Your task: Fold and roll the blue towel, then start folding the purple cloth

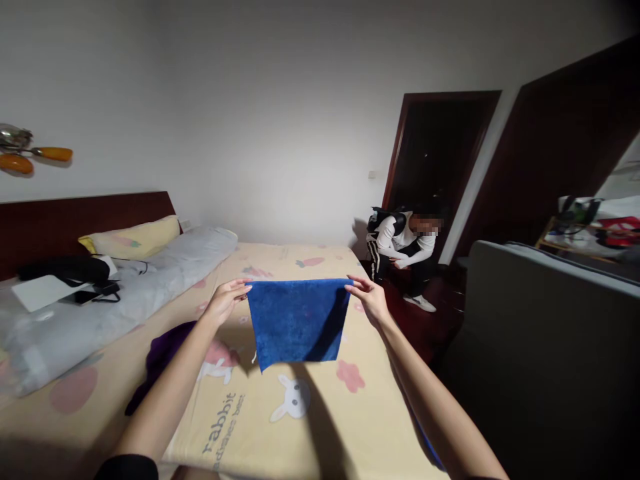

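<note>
A blue cloth [299, 321] hangs spread out above the bed, its top edge stretched between my two hands. My left hand [229, 300] pinches its upper left corner between thumb and fingers. At the upper right corner, my right hand [369, 297] has the same kind of pinch. The cloth's lower edge hangs free, with a small pale tag or string at its lower left. Beneath it lies a yellow bed sheet [390, 427] printed with rabbits and flowers. A purple cloth [163, 353] rests on the sheet, partly behind my left forearm.
A folded grey quilt [150, 287] bears a laptop [45, 293] and dark items, near a yellow pillow [135, 237]. Beyond the bed's right side, a person [405, 247] sits bent forward by a dark doorway. A large grey panel [540, 360] stands at the right.
</note>
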The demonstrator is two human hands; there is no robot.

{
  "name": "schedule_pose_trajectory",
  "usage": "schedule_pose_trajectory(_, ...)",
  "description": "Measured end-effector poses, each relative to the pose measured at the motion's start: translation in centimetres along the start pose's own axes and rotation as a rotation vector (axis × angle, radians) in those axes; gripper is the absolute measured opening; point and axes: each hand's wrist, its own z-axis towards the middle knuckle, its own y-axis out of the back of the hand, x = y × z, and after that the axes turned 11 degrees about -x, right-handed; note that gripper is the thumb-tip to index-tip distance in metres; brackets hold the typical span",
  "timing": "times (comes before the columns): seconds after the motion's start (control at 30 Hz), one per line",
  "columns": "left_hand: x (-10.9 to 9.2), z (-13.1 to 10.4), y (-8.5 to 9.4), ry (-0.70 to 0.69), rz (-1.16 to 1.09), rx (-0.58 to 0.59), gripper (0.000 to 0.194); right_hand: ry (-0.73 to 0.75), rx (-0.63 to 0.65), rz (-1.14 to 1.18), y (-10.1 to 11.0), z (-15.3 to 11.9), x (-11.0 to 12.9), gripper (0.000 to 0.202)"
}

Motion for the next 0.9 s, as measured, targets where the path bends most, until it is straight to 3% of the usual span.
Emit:
schedule_pose_trajectory(0.3, -0.1, -0.1, 0.8, -0.192, 0.143, -0.070, 0.046, 0.036, 0.100, -0.104, 0.7, 1.7, 0.8, 0.051)
schedule_pose_trajectory(0.63, -0.5, 0.7, 1.7, -0.332, 0.315, -0.102, 0.036, 0.134, 0.264, -0.274, 1.6, 0.6, 3.8, 0.037)
schedule_pose_trajectory(0.77, -0.6, 0.8, 2.0, -0.343, 0.364, -0.046, 0.029, 0.084, 0.358, -0.274, 2.0, 0.6, 4.1, 0.040)
schedule_pose_trajectory(0.9, -0.3, 1.0, 1.9, -0.264, 0.394, 0.059, 0.027, -0.031, 0.420, -0.216, 2.0, 0.6, 2.9, 0.047)
